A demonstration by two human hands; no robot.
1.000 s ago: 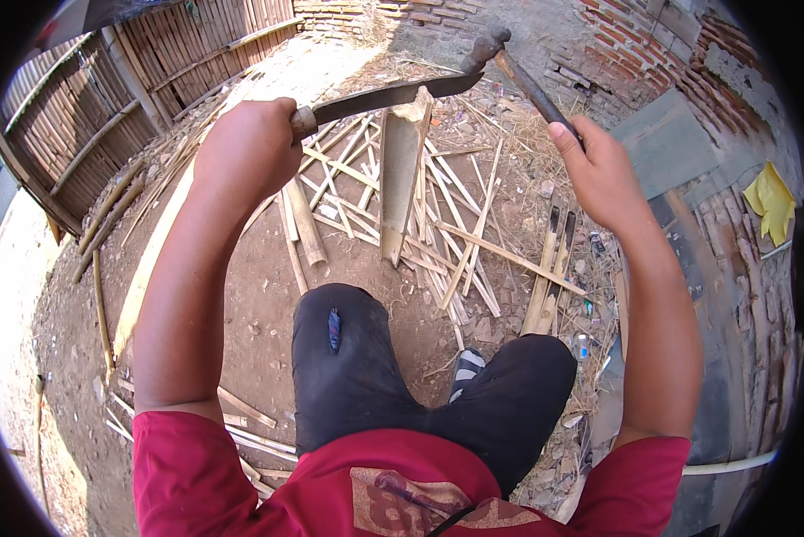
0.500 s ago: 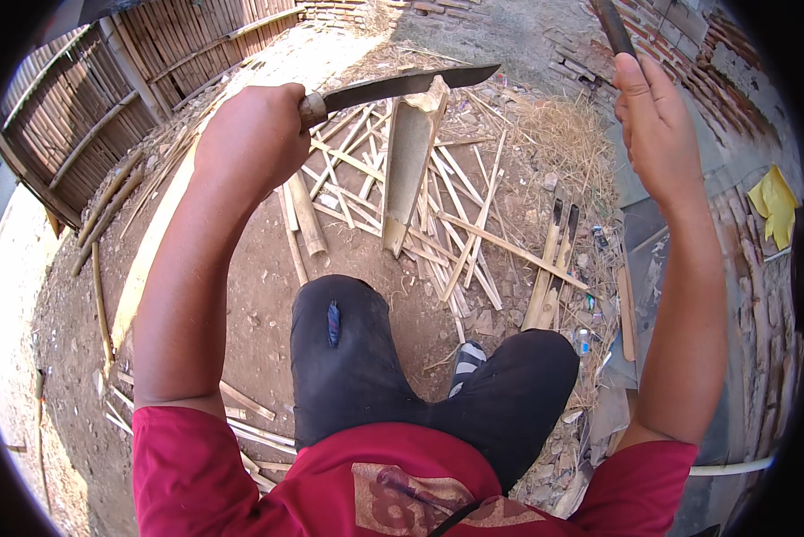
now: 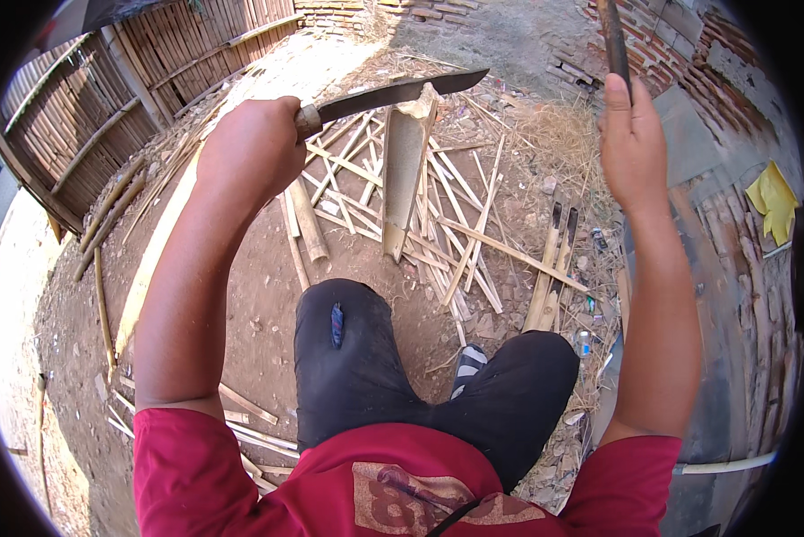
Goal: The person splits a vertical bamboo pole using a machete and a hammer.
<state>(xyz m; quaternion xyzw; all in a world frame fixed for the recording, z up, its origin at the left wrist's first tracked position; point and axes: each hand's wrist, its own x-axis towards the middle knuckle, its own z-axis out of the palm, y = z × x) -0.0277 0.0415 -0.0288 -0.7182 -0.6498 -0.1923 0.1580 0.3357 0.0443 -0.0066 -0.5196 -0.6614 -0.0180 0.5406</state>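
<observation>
My left hand [image 3: 252, 148] is wrapped round the wooden handle of a machete [image 3: 402, 93], whose long dark blade points right. The blade crosses the upper end of a split half of bamboo [image 3: 404, 179], hollow side facing me, its top edge ragged. Whether the blade has cut into it I cannot tell. In my right hand [image 3: 632, 148], raised at the right, is a dark stick [image 3: 613, 40] held upright by its lower end, well apart from the machete. Under and behind the bamboo half lie several thin bamboo strips [image 3: 478, 228].
A bamboo pole piece [image 3: 308, 224] lies left of the strips. Some dark-tipped bamboo slats [image 3: 552, 268] rest near my right knee. A bamboo fence [image 3: 214, 45] stands far left. Stacked bricks [image 3: 733, 98] and a yellow sheet [image 3: 774, 201] are on the right.
My right hand has come down and slightly left with the stick, which now stands more upright. My left hand and the machete have shifted a little left and down.
</observation>
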